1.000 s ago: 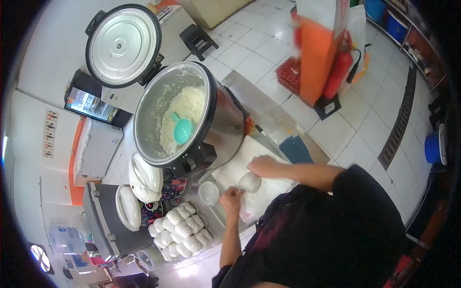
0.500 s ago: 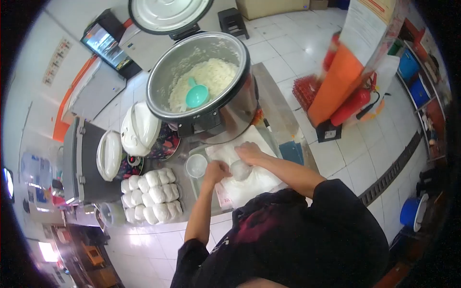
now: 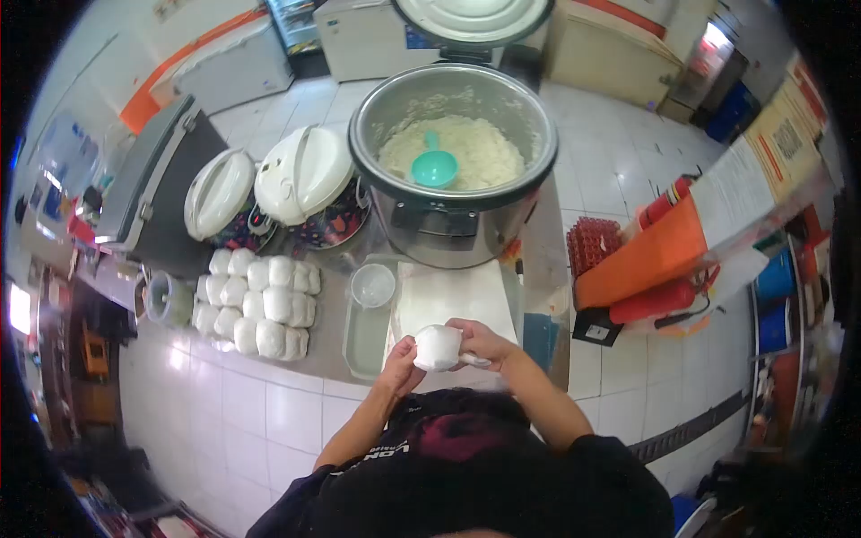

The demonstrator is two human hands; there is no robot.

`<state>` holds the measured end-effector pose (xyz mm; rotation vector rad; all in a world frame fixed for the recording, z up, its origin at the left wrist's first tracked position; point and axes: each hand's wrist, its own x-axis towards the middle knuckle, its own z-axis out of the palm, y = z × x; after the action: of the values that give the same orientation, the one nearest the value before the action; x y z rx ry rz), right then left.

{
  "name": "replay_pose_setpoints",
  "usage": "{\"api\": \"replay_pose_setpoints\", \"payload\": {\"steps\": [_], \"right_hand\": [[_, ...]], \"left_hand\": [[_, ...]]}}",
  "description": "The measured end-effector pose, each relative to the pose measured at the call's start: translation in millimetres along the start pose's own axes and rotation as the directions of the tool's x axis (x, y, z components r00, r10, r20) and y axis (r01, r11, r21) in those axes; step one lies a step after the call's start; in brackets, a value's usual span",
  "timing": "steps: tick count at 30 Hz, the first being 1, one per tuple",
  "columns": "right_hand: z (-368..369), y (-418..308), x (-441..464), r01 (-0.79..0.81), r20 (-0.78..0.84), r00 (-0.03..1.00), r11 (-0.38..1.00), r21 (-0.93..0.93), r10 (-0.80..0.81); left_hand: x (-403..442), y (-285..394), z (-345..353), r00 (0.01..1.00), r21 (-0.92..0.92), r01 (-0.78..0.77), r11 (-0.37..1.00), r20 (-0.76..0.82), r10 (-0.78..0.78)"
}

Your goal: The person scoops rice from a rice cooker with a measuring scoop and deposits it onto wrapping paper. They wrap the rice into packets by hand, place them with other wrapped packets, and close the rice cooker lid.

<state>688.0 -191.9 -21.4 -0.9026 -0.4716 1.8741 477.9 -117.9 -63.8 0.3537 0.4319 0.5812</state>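
My left hand (image 3: pixel 401 366) and my right hand (image 3: pixel 484 342) hold a white paper-wrapped rice pack (image 3: pixel 438 348) between them, just in front of my body. The fingers of both hands are closed on its sides, and a twisted end of the paper sticks out by the right hand. Below and beyond the pack lies a stack of white wrapping paper (image 3: pixel 453 296) on a pale tray (image 3: pixel 361 345). A clear plastic cup (image 3: pixel 373 285) stands at the tray's left corner.
Behind the paper stands a large open rice cooker (image 3: pixel 430 238) with cooked rice (image 3: pixel 489 152) and a teal scoop (image 3: pixel 435 169). Several wrapped packs (image 3: pixel 269 300) are grouped at the left. Two lidded white cookers (image 3: pixel 305 175) and a clear container (image 3: pixel 169 300) are nearby.
The rice on the paper is now wrapped into a rounded pack. Both hands have lifted it off the stack towards my body. The head view has turned.
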Motion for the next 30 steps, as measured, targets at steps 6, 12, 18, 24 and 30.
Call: {"api": "replay_pose_setpoints", "payload": {"steps": [6, 12, 18, 24, 30], "right_hand": [[41.8, 30.2, 15.3, 0.041, -0.351, 0.933, 0.993, -0.109, -0.077], [108.6, 24.7, 29.4, 0.011, -0.331, 0.903, 0.785, -0.620, -0.273], [181.6, 0.0, 55.0, 0.158, -0.010, 0.976, 0.737, -0.657, -0.218], [212.5, 12.4, 107.5, 0.250, 0.201, 0.967, 0.457, -0.854, -0.154], [220.8, 18.1, 180.1, 0.734, 0.769, 0.610, -0.232, -0.639, -0.191]], "left_hand": [[-30.4, 41.9, 4.9, 0.947, 0.562, -0.090, 0.822, -0.206, 0.245], [-60.8, 86.3, 30.0, 0.916, 0.922, 0.049, 0.383, -0.195, 0.351], [-89.0, 136.9, 16.9, 0.926, 0.729, 0.020, 0.684, -0.271, 0.262], [-136.9, 203.5, -12.4, 0.996, 0.758, 0.078, 0.648, -0.085, -0.021], [-152.2, 235.0, -23.4, 0.993, 0.945, 0.049, 0.322, -0.011, -0.118]]}}
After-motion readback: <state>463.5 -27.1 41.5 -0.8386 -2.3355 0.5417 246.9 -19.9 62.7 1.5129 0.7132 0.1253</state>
